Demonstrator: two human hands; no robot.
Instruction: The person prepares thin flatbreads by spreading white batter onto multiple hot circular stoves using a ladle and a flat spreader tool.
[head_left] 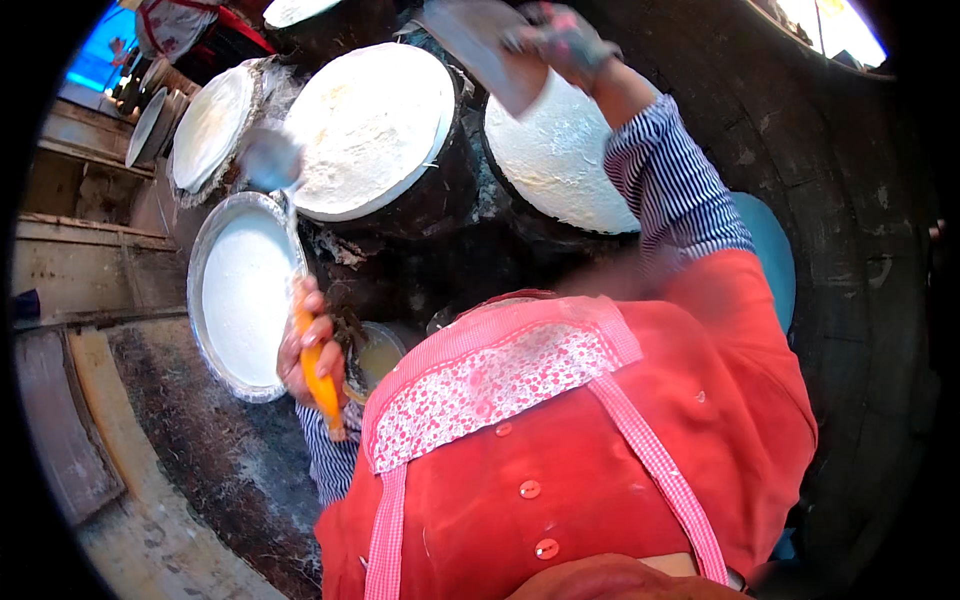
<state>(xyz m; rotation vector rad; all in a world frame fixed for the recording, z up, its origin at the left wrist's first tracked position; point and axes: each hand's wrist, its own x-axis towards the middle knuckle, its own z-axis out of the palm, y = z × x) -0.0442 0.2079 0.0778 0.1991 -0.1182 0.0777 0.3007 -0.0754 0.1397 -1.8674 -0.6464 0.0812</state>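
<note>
My left hand grips the orange handle of a ladle, whose metal bowl is raised, blurred, beside the middle round, white-coated griddle top. My right hand, in a grey-and-pink glove, holds a wide flat blade over the upper edge of the right white-coated round top. Left of the ladle is a metal basin of white liquid. A small bowl of yellowish liquid sits just right of my left hand, partly hidden by my body.
More round white tops stand at back left, with wooden boards along the left. A blue round object is partly behind my right arm. A dark curved surface runs along the right. A light stained ledge is at lower left.
</note>
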